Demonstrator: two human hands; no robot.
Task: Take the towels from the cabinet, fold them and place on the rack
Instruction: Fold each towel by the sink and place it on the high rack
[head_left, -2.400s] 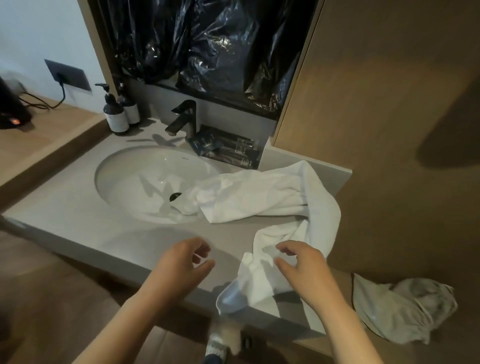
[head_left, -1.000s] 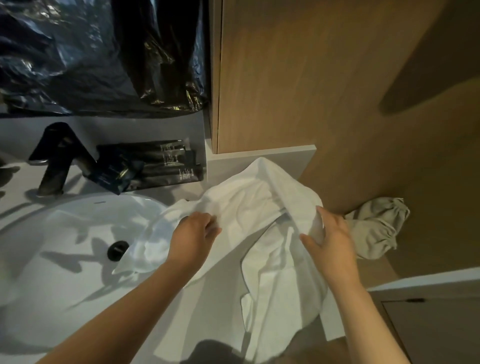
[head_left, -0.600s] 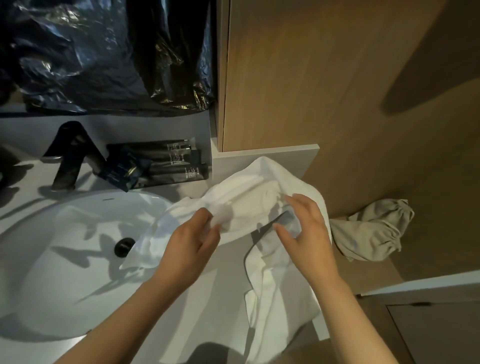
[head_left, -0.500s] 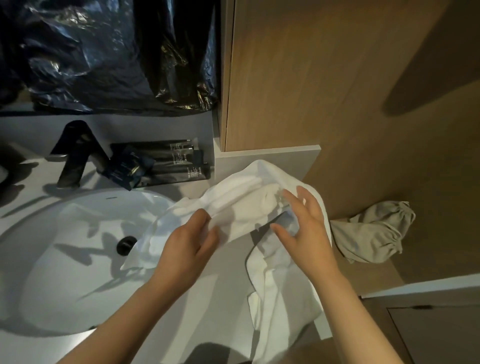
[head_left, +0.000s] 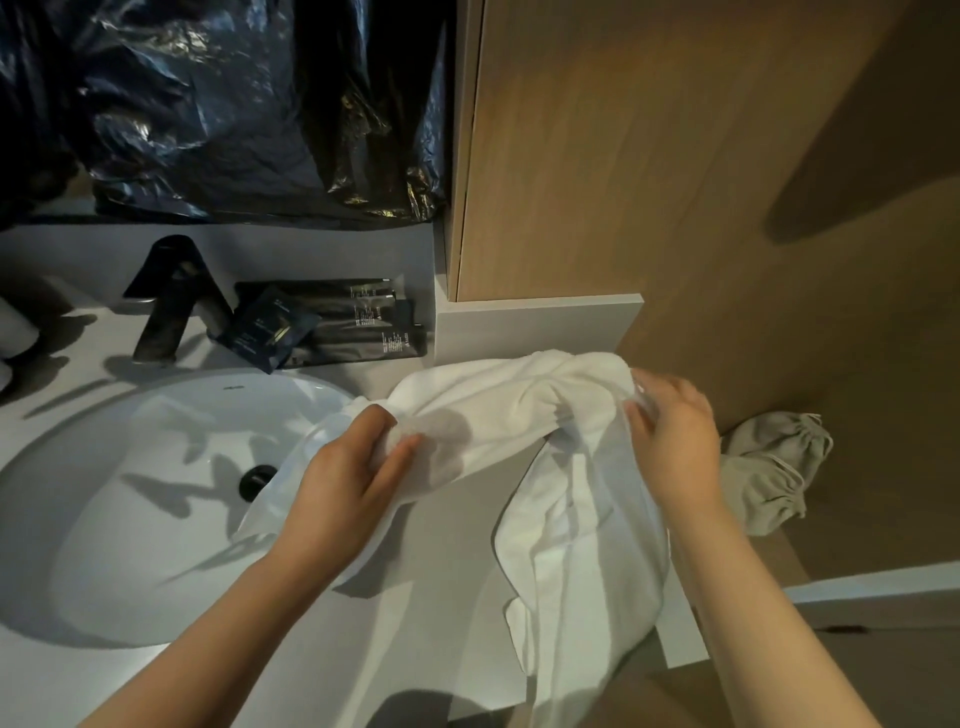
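Both forearms enter from the bottom edge over the pale counter (head_left: 415, 639). White towel (head_left: 576, 545) lies crumpled on the counter's right end. Its lower part hangs over the front edge and its left corner trails into the sink basin (head_left: 119, 530). Left hand (head_left: 358, 473): thumb and fingers closed on a bunched fold of the towel near the basin's right rim, knuckles up. Right hand (head_left: 670, 441): fingers curled round the towel's upper right edge, lifting it slightly off the counter; fingertips partly buried in the cloth. The stretch of towel between the two hands forms a raised ridge. Basin is white and oval, with the dark drain (head_left: 256, 483) just left of the left hand. To the right of the counter, lower down, a grey drawstring bag (head_left: 774, 467) sits against the wooden wall panel (head_left: 701, 171), apart from the towel. Behind the basin: black faucet (head_left: 169, 306), and beside it a stack of dark toiletry packets (head_left: 358, 327) against the back ledge. Farthest back, crinkled black plastic sheeting (head_left: 234, 114) covers the area above the ledge, meeting the wood panel on its right.
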